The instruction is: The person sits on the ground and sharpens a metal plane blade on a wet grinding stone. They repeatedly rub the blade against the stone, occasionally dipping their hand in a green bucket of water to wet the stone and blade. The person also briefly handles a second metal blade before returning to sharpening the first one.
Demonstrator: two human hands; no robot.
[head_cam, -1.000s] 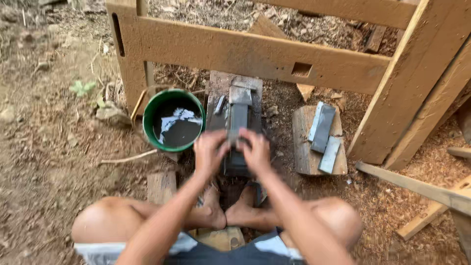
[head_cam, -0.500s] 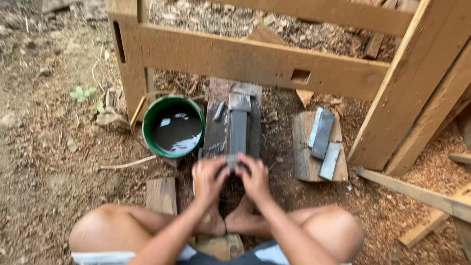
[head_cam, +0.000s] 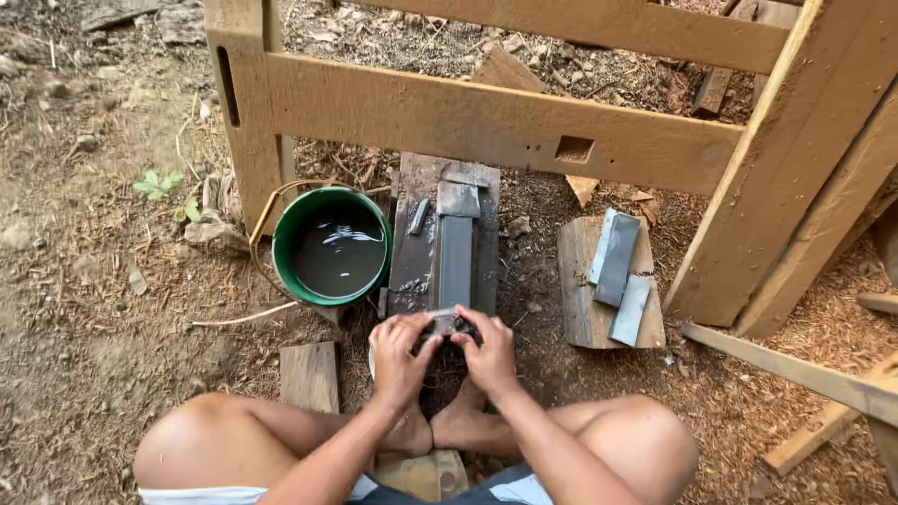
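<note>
A long grey sharpening stone (head_cam: 456, 259) lies lengthways on a wet dark board (head_cam: 416, 238) on the ground in front of me. At its near end a small metal blade (head_cam: 447, 322) is pressed flat, pinched between both hands. My left hand (head_cam: 400, 351) grips it from the left, my right hand (head_cam: 487, 348) from the right, fingertips meeting over it. Most of the blade is hidden under my fingers. My bare feet (head_cam: 440, 428) rest just behind the hands.
A green bucket (head_cam: 281, 243) holding dark water stands left of the board. Three more grey stones (head_cam: 619, 271) lie on a wooden block (head_cam: 578, 309) to the right. A heavy timber frame (head_cam: 486, 122) crosses behind. A small plank (head_cam: 310, 374) lies by my left knee. Sawdust covers the ground.
Both hands have drawn the blade back along the stone toward me, from its middle to its near end. The stone's full length now shows.
</note>
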